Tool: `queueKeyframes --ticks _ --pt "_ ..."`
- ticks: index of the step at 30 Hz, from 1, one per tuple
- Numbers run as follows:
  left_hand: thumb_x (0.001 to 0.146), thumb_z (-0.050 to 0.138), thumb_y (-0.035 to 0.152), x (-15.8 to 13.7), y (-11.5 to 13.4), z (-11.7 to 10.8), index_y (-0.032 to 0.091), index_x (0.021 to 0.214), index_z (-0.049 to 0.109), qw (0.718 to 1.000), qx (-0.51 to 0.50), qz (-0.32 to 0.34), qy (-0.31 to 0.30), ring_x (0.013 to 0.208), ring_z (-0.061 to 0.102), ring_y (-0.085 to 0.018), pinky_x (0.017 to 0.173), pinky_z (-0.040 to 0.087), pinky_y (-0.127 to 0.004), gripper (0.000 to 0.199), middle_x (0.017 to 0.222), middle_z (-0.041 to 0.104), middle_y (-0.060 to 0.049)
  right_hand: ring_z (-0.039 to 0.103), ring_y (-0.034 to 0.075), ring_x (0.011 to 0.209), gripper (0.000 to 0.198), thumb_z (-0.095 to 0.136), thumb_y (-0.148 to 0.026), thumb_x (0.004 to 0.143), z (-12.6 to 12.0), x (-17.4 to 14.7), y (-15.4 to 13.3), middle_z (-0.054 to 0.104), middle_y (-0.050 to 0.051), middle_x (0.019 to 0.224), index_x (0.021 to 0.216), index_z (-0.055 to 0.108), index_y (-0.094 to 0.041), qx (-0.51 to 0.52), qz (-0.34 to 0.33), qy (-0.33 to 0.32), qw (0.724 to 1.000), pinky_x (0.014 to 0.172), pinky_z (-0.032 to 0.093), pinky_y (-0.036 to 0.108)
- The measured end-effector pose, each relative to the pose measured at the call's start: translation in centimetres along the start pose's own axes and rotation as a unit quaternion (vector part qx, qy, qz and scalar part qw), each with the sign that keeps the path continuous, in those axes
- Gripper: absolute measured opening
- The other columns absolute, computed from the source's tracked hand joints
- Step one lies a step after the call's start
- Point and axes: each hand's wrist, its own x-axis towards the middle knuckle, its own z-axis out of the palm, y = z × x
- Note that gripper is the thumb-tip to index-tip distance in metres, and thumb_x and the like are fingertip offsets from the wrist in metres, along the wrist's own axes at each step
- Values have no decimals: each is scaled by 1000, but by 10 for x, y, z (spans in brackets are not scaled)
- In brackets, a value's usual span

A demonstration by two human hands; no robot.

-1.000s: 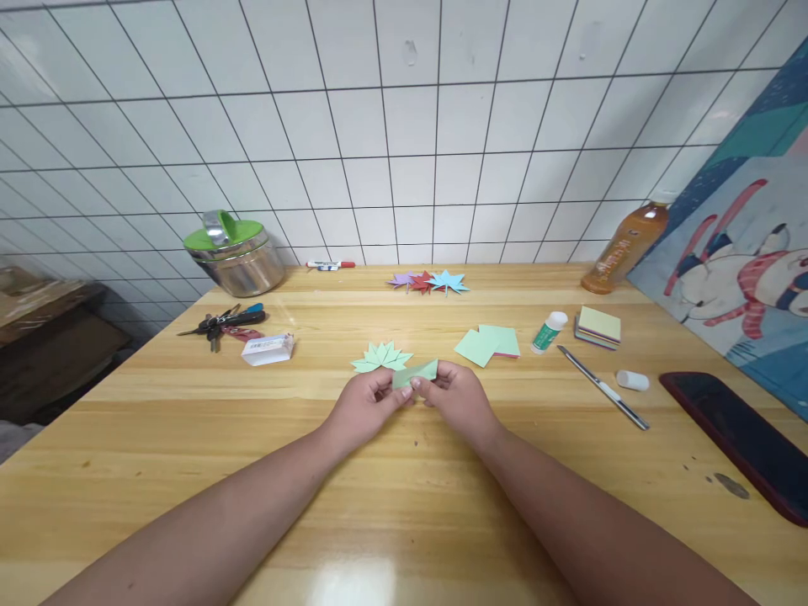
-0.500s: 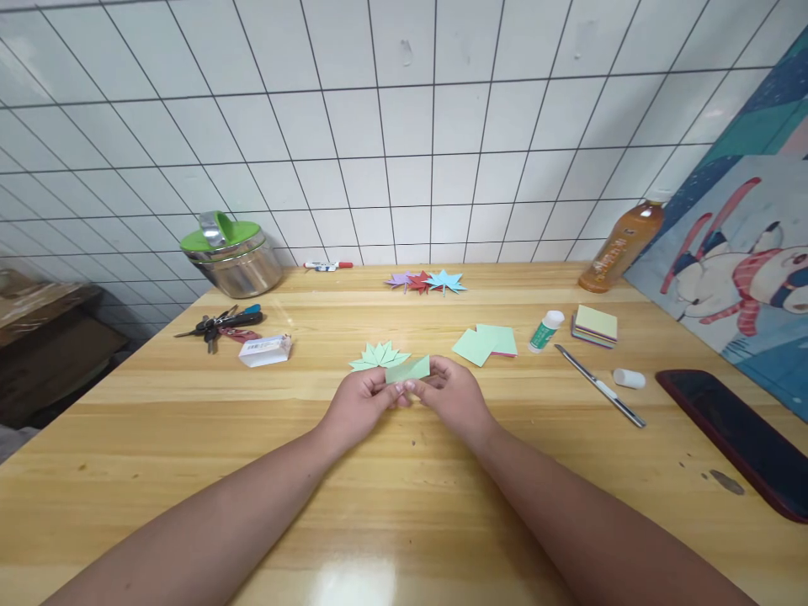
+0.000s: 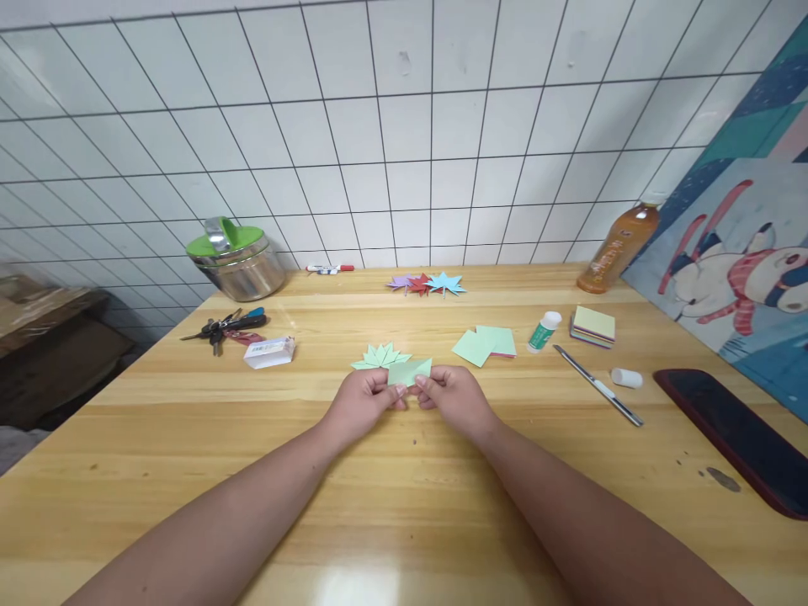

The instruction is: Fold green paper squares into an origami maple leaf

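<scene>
Between the left grip (image 3: 357, 404) and the right grip (image 3: 460, 404), a small pale green paper slip (image 3: 409, 369) is held over the worktop (image 3: 404, 522). Both grips are closed down to a pinch on it, thumbs at its near edge and the other fingers curled around behind; how it is folded cannot be told. Just beyond the left grip lies a green paper fan (image 3: 380, 355) with pointed tips, partly hidden by the slip and the fingers. Beyond the right grip, a little to its right, are overlapping green squares (image 3: 473, 348), then a glue stick (image 3: 543, 334). Farther right come a slim cutter (image 3: 597, 385), a white cap (image 3: 627, 378) and a stack of coloured paper (image 3: 593, 325). Left of the left grip sit a white box (image 3: 269, 353) and keys (image 3: 220, 328). Well beyond both grips, purple, red and blue paper leaves (image 3: 445, 284) overlap near the tiled wall (image 3: 404, 126).
</scene>
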Motion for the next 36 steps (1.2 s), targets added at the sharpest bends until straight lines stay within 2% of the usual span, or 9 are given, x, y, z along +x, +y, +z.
queueKeyframes --ticks 4,8,11,16,25,32,36 --pt "73 62 36 0 -4 -2 13 72 65 1000 -12 2 -14 59 62 -16 59 47 -25 23 61 68 -4 61 15 63 32 55 -44 75 -3 -1 2 68 6 74 75 64 -14 4 -31 -30 999 65 51 31" --pt "73 61 39 -1 -6 -3 13 66 64 999 18 18 -31 60 62 -16 60 46 -25 27 62 69 -5 61 15 70 26 61 -39 71 -2 -2 3 67 4 79 82 64 -15 -23 -69 -43 996 61 50 26" --pt "75 59 42 -2 -5 -2 14 68 65 999 38 21 -33 62 61 -16 62 46 -25 30 64 69 -5 58 14 63 21 61 -35 70 1 0 3 66 3 74 78 64 -15 -41 -62 -14 997 54 48 24" --pt "78 55 42 -2 -2 -2 15 74 66 999 22 28 -37 63 61 -16 64 46 -25 30 64 68 -4 50 9 48 19 61 -33 70 -3 1 2 60 0 65 74 61 -15 13 -25 38 999 48 46 22" --pt "78 56 37 -3 1 -2 15 67 66 999 15 6 -35 54 55 -14 59 41 -24 27 53 64 -2 50 9 48 18 63 -32 69 -3 -3 0 62 2 65 73 64 -14 6 -31 47 998 49 46 23" --pt "75 60 40 -4 5 -7 13 74 66 998 -59 -8 -10 57 56 -14 57 41 -23 28 58 64 -3 49 9 52 24 63 -38 66 -10 -1 0 61 2 67 72 60 -15 63 -16 114 991 46 45 22" --pt "73 63 40 -4 5 -4 13 81 66 997 -72 -12 0 60 58 -14 62 44 -25 28 61 64 -3 48 9 52 27 63 -41 67 -9 -3 1 61 3 69 74 59 -15 63 -19 112 992 46 43 21"
